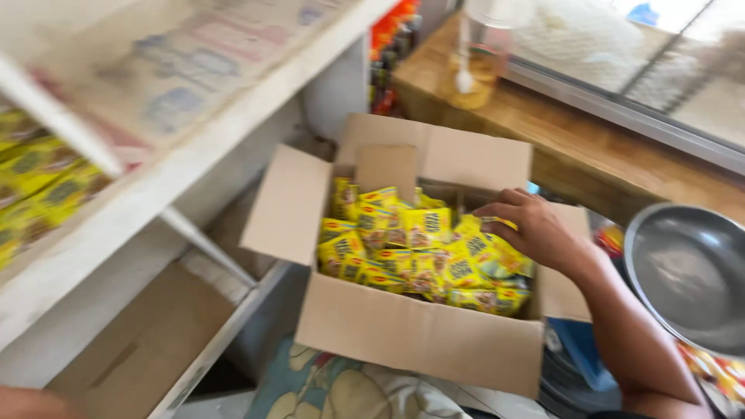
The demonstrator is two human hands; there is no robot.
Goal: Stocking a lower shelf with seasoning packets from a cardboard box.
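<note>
- Bright daylight pours in from the upper right.
- Glare washes out the window [621, 39].
- Motion blur smears the shelf [178, 101] at left.

Open box top [434, 155] — flaps aside

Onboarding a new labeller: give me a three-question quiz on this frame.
1. True or false: the box is shut.
2. Which hand is in the box? A) right hand B) left hand
3. Fill in: the packets in the box are mostly ____.

Key: 1 false, its flaps stand open. 2 A, it rests on the packets; only a blurred sliver at the lower left edge could be the left hand. 3 yellow.
</note>
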